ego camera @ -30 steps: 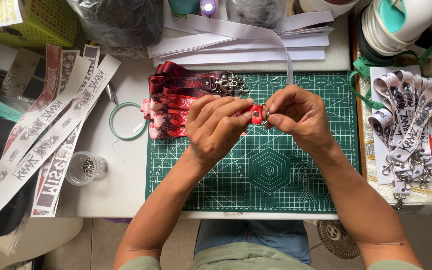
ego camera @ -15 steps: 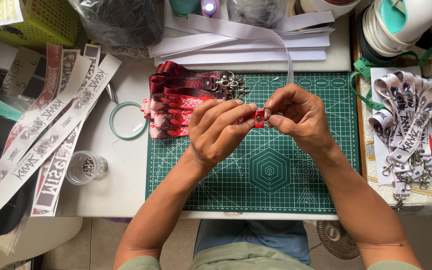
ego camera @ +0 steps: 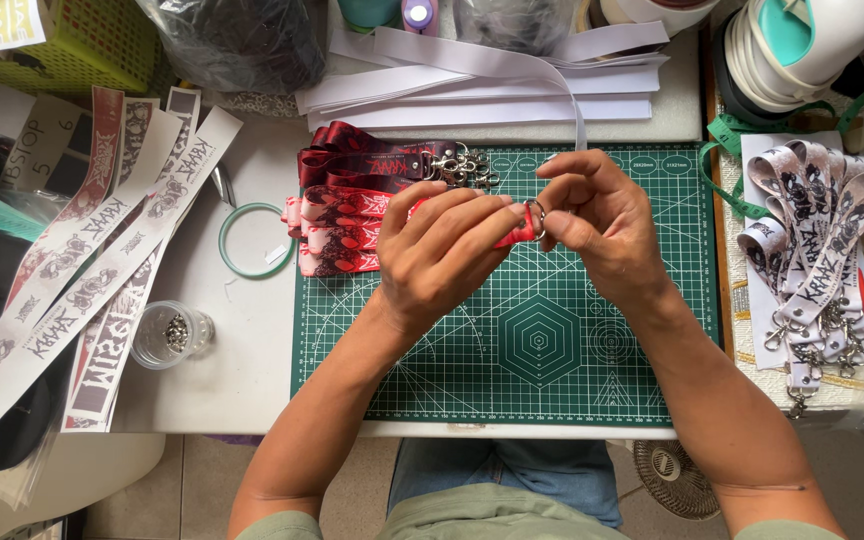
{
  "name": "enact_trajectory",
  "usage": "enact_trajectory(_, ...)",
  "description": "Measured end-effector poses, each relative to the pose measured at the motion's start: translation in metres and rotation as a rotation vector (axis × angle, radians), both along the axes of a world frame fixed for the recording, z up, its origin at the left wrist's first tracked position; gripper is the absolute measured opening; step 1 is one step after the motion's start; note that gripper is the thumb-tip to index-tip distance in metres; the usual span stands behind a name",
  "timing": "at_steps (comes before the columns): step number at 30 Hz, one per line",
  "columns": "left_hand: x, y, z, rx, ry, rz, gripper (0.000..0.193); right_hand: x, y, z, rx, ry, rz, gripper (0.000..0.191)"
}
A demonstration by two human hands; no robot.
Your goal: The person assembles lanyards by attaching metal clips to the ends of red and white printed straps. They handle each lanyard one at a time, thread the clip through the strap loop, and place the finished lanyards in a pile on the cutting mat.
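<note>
Your near cutting mat [ego camera: 512, 380] lies open; red lanyard pile [ego camera: 352, 215] crowds upper left, white lanyards [ego camera: 817, 240] block right edge.

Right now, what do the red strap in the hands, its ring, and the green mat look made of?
Red strap: looks like woven fabric ribbon, matte, bent softly between left hand and right hand.
Ring: likely metal, thin and shiny silver.
Green mat: probably rubbery plastic, a flat matte sheet with a printed white grid.

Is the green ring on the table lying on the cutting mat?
No, the green ring lies on the white table, just left of the green cutting mat.
</note>
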State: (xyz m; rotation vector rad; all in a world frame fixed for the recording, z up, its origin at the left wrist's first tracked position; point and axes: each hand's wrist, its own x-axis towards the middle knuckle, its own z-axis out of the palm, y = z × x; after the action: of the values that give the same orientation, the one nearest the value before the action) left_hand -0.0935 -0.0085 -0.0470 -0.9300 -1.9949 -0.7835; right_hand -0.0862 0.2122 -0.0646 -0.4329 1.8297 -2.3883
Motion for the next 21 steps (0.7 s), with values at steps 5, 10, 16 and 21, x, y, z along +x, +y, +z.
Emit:
enact_trajectory(5,-0.004,0.004,0.0,0.173,-0.467,-0.121,0.021,-0.001,0.003,-0.006,-0.006,0.009,-0.034,0.021)
enact_trajectory(10,-0.013,0.005,-0.008,0.473,-1.211,-0.355,0.016,-0.004,0.003,-0.01,-0.017,-0.054,-0.065,0.019)
enact_trajectory(16,-0.018,0.004,-0.016,0.666,-1.437,-0.558,0.02,-0.005,0.001,-0.005,-0.014,-0.069,-0.074,0.02)
enact_trajectory(21,-0.019,0.004,-0.022,0.631,-1.402,-0.587,0.021,-0.003,0.003,-0.002,0.186,-0.074,-0.062,0.029)
